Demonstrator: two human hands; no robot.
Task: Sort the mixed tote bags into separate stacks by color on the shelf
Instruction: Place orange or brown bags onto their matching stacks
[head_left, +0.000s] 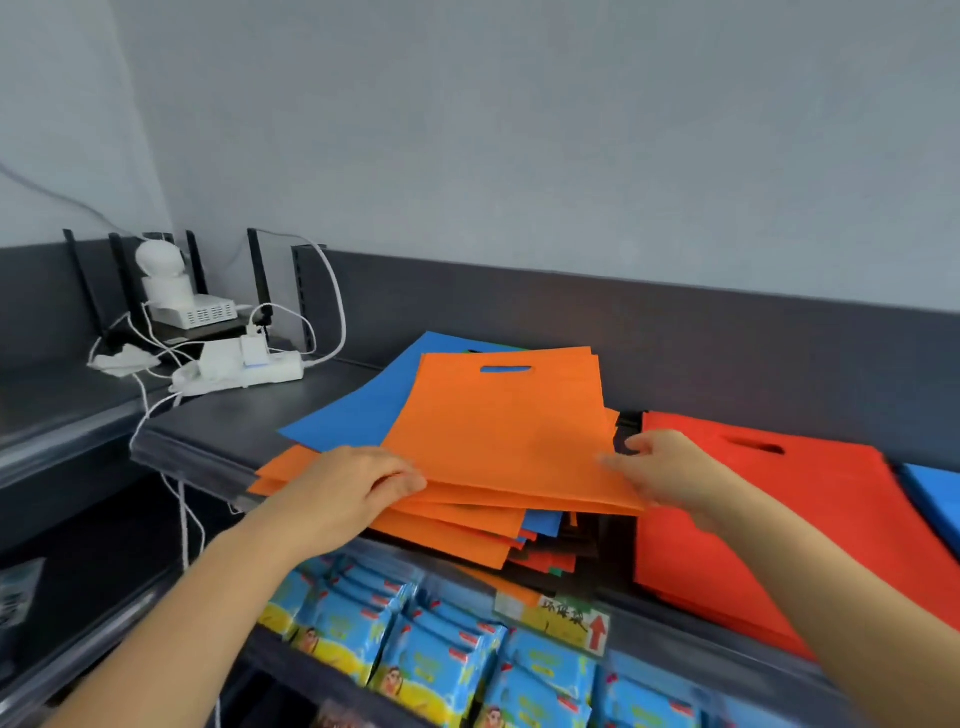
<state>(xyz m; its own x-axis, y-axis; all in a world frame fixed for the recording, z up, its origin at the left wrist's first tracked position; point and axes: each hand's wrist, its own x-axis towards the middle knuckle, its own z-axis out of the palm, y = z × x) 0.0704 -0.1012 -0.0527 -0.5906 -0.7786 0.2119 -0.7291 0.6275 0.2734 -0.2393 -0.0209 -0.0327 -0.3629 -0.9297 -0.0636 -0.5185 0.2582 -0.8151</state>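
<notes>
Broadly, along the dark shelf (218, 415): red stack (779, 519) lying flat at the right; just beside it, mixed pile (457, 535) of orange and blue sheets, fanned out and overhanging the front lip. On top, orange tote bag (498, 431), flat. Likely light, thin, floppy, a bit slick against its neighbours; best taken at both near corners to keep it from sagging. Left hand (358, 483) curled over the near-left edge, fingers together; right hand (670, 467) pinching the near-right corner, thumb on top. Smallest, handle slot (505, 369) at the far edge
</notes>
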